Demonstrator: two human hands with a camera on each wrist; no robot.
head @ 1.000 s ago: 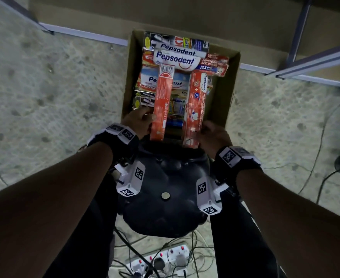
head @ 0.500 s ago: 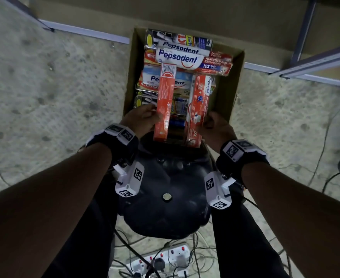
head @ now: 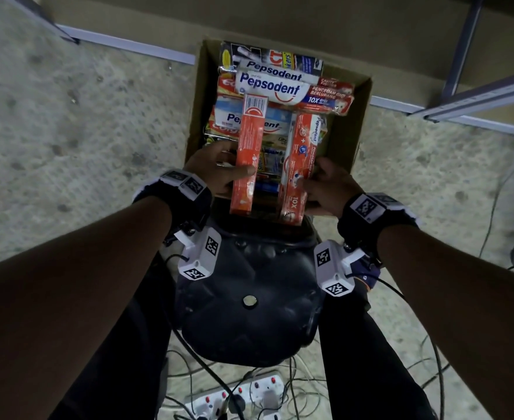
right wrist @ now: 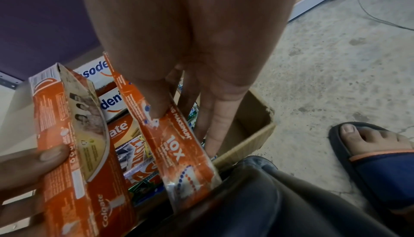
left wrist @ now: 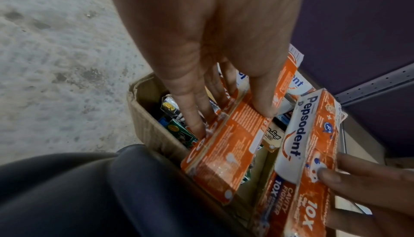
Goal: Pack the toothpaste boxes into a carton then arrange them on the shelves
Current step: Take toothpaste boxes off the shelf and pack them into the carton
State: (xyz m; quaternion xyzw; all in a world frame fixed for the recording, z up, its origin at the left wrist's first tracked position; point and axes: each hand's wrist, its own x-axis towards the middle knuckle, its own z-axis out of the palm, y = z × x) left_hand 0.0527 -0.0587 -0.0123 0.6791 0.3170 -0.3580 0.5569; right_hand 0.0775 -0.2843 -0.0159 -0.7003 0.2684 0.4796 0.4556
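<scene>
Compared with half a second ago, both long boxes sit slightly higher and a touch more upright over the near end of the open brown cardboard carton (head: 357, 122), which fills the upper middle of the head view; the hands have barely travelled. That reads as lifting two boxes out, or re-seating them, rather than packing fresh ones, though which of the two cannot be told.

The left hand (head: 219, 169) has its grip closed around the orange Colgate toothpaste box (head: 248, 156), thumb across the face and fingers behind it. The right hand (head: 330, 186) pinches the orange-and-white Pepsodent toothpaste box (head: 299, 165) near its lower end, thumb on the front. Both boxes stand tilted, lower ends overhanging the carton's near wall, upper ends leaning on the flat-lying Pepsodent boxes (head: 269, 87) stacked crosswise toward the frame's top.

The carton looks nearly full, so the shelving stage seems close. The grey metal shelf rails (head: 474, 97) run across the upper right.

In the way: a black moulded stool seat (head: 249, 298) sits at centre frame, directly against the carton's near edge, between the person's legs. A white power strip (head: 240, 395) and loose cables trail at the bottom, and a sandalled foot (right wrist: 378, 145) rests on the concrete floor (head: 83, 116) at the right of the right-wrist view.
</scene>
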